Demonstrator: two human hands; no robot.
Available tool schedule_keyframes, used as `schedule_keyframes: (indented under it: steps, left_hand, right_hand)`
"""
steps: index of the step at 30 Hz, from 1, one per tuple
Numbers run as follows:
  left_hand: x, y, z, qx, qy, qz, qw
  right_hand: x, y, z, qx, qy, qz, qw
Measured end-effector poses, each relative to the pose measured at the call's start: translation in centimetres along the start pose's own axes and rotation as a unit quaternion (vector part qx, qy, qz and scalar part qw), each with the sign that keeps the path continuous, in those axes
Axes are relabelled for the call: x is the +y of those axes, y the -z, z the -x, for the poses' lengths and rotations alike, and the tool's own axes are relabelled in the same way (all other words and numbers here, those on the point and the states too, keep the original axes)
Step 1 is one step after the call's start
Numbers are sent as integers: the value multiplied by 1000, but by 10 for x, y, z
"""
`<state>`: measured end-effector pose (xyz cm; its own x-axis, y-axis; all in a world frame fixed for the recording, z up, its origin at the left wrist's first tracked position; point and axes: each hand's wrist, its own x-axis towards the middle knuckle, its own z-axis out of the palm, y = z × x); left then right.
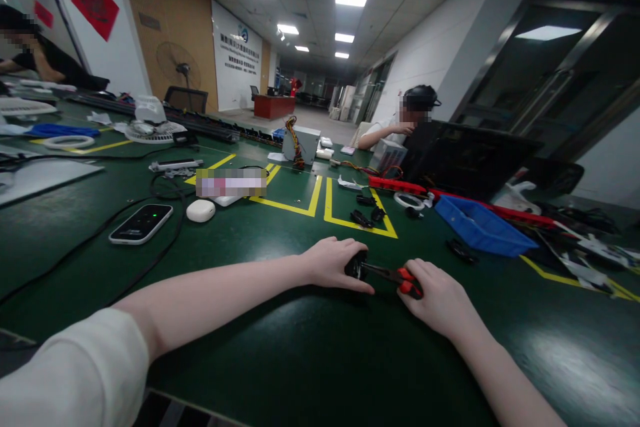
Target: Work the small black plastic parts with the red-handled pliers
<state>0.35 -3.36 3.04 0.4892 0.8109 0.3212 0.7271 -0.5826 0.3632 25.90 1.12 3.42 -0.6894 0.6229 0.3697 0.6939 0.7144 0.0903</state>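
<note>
My left hand (333, 265) is closed around a small black plastic part (356, 265), whose exact kind I cannot make out. Red-handled pliers (410, 283) are gripped in my right hand (437, 293). Their dark jaws point left and reach the black part at its open side; whether they pinch anything there is too small to tell. Both hands are just above the green table top (320, 360). Beyond them, several loose black parts (367, 215) lie around a yellow-taped box on the table.
At the left are a black-faced device (141, 223) with a green light, a white rounded case (201, 211) and loose black cables. A blue bin (483, 225) stands to the right, beside a red strip (400, 185). A metal power supply box (301, 145) is farther back. Two people sit across the table.
</note>
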Motion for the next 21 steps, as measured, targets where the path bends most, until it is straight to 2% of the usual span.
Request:
schedule_keyframes:
  steps: [5,13,17,21]
  left_hand:
    - [0,-2,0,-21,-8,-25,999]
    - [-4,-3,1,-8,-51,-45,998]
    - [-8,-5,1,-3,-81,-25,996]
    - [-9,-4,1,-12,-93,-24,995]
  right_hand:
    - [2,1,0,22,26,22,999]
    - [11,0,3,110,62,69,990]
    - [11,-1,3,114,47,82,989]
    - [11,-1,3,101,-9,88,991]
